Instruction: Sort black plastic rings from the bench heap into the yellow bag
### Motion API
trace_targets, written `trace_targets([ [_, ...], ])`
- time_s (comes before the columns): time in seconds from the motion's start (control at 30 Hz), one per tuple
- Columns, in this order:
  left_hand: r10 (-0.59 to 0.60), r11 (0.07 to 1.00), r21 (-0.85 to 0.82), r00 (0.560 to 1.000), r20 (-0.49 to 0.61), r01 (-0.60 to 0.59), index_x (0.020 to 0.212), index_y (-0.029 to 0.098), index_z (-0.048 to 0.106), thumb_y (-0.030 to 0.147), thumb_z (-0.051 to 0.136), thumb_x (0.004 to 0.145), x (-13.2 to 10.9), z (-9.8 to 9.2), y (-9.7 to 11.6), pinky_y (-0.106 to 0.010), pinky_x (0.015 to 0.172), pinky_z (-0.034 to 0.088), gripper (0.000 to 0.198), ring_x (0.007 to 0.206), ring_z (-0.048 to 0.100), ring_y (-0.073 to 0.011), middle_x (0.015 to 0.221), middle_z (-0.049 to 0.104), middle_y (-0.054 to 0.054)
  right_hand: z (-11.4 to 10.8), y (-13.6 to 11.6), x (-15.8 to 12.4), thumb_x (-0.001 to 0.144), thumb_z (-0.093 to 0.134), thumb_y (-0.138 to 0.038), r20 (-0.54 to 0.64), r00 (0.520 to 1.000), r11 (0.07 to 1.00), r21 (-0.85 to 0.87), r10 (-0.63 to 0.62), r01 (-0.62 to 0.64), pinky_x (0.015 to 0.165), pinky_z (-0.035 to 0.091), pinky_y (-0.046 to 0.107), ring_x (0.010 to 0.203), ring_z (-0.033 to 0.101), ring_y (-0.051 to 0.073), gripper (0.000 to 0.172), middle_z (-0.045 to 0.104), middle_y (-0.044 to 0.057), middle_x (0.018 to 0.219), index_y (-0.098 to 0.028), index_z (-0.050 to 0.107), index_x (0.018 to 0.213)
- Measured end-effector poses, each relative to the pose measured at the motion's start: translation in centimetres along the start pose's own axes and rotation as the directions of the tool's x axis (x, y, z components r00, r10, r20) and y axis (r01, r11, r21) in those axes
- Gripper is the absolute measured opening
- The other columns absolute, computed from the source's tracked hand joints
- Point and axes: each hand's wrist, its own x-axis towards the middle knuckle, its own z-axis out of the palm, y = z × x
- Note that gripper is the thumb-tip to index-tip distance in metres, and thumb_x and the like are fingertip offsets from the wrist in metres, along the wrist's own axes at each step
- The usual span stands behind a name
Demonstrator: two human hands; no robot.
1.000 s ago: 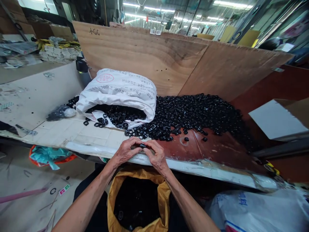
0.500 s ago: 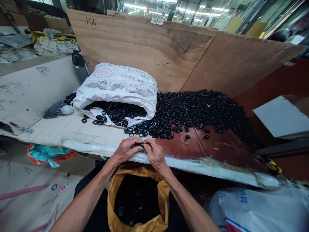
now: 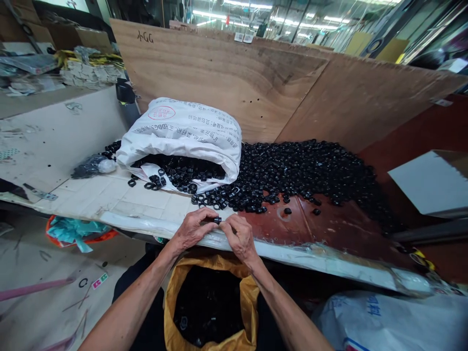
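A small black piece (image 3: 218,220) is pinched by the left grip (image 3: 193,226), which is narrowed on it at the fingertips. The right grip (image 3: 239,234) is seen just beside the piece, with its thumb and forefinger bent close together; whether the piece is also held there cannot be told. Below both grips a yellow bag (image 3: 170,304) is opened at the top, its dark contents only dimly shown. Just beyond the grips, black rings (image 3: 215,199) are scattered on the tabletop (image 3: 278,229). Farther off, ahead and to the left of the grips, a white printed sack (image 3: 183,129) is laid on its side, more rings being spilled from its mouth. Ahead and to the right, a broad black heap (image 3: 307,168) is spread. To the far left, a dark plastic bag (image 3: 85,167) is placed. Behind everything on the tabletop, the back is closed off by a wooden board (image 3: 219,73).
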Motion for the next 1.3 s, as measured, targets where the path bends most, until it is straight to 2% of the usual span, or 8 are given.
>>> trace_targets([
  [0.07,-0.018,1.000,-0.006,1.000,-0.017,0.017,0.104,0.017,0.071,0.022,0.069,0.089,0.0,0.0,0.1,-0.030,0.086,0.054,0.016,0.094,0.069,-0.0183,0.103,0.073,-0.008,0.0,0.1,-0.1,0.098,0.056,-0.031,-0.017,1.000,0.999,0.022,0.025,-0.024,0.076,0.042,0.032,0.068,0.057,0.017,0.031,0.061,0.001,0.069,-0.019,0.066,0.071],
  [0.2,-0.042,0.998,-0.050,0.999,0.017,0.043,0.102,0.018,0.071,0.022,0.068,0.089,0.1,-0.2,0.3,-0.030,0.086,0.054,0.014,0.093,0.068,-0.0181,0.101,0.073,-0.007,0.3,0.2,-0.1,0.094,0.060,-0.028,-0.003,0.999,0.988,0.152,0.035,-0.034,0.076,0.047,0.031,0.078,0.062,0.018,0.018,0.069,0.005,0.092,-0.019,0.069,0.106],
  [0.37,-0.079,0.994,-0.077,0.994,0.072,0.084,0.101,0.017,0.073,0.022,0.070,0.086,0.0,-0.2,0.7,-0.030,0.086,0.053,0.016,0.092,0.068,-0.0189,0.099,0.073,-0.006,0.4,0.1,-0.1,0.098,0.054,-0.026,-0.008,0.997,0.992,0.103,0.077,-0.075,0.072,0.045,0.029,0.072,0.061,0.017,0.023,0.066,0.002,0.075,-0.020,0.066,0.080],
  [0.67,-0.263,0.944,-0.207,0.965,-0.003,0.257,0.099,0.018,0.073,0.024,0.069,0.084,-3.7,1.9,3.3,-0.030,0.085,0.052,0.016,0.090,0.067,-0.0190,0.096,0.074,-0.004,-0.5,-1.6,-2.4,0.098,0.053,-0.029,-0.015,0.999,0.985,0.170,0.045,-0.042,0.063,0.045,0.026,0.063,0.057,0.015,0.024,0.061,0.000,0.068,-0.020,0.064,0.079],
  [0.77,-0.334,0.905,-0.281,0.943,-0.006,0.319,0.102,0.018,0.073,0.028,0.068,0.085,-4.8,2.1,3.7,-0.029,0.082,0.054,0.020,0.088,0.068,-0.0188,0.097,0.074,-0.004,-0.6,-2.4,-3.3,0.095,0.058,-0.030,0.036,0.999,0.981,0.193,0.013,-0.020,0.069,0.048,0.027,0.073,0.061,0.016,0.015,0.067,0.003,0.082,-0.019,0.068,0.097],
  [0.93,-0.354,0.878,-0.345,0.935,0.003,0.333,0.100,0.018,0.074,0.032,0.072,0.083,-6.5,2.4,4.1,-0.031,0.086,0.055,0.022,0.091,0.068,-0.0203,0.098,0.074,-0.005,-1.2,-3.9,-3.7,0.097,0.055,-0.029,0.049,0.994,0.984,0.147,0.094,-0.100,0.062,0.046,0.025,0.062,0.057,0.014,0.024,0.062,0.000,0.068,-0.019,0.065,0.078],
  [1.1,-0.404,0.808,-0.463,0.915,0.016,0.365,0.101,0.018,0.072,0.034,0.073,0.083,-7.8,2.4,4.7,-0.032,0.083,0.057,0.024,0.089,0.070,-0.0206,0.097,0.075,-0.006,-1.7,-5.2,-4.3,0.094,0.055,-0.024,0.097,0.995,0.975,0.222,-0.032,0.009,0.074,0.050,0.029,0.079,0.064,0.018,0.015,0.067,0.005,0.086,-0.020,0.070,0.094],
  [1.3,-0.282,0.941,-0.218,0.955,-0.089,0.258,0.098,0.021,0.075,0.031,0.072,0.085,-8.4,2.5,5.0,-0.036,0.095,0.054,0.017,0.100,0.068,-0.0225,0.103,0.074,-0.005,-0.9,-6.5,-5.8,0.095,0.054,-0.031,0.102,0.940,0.908,0.243,0.327,-0.342,0.056,0.042,0.023,0.057,0.052,0.013,0.023,0.058,-0.002,0.066,-0.019,0.065,0.079],
])
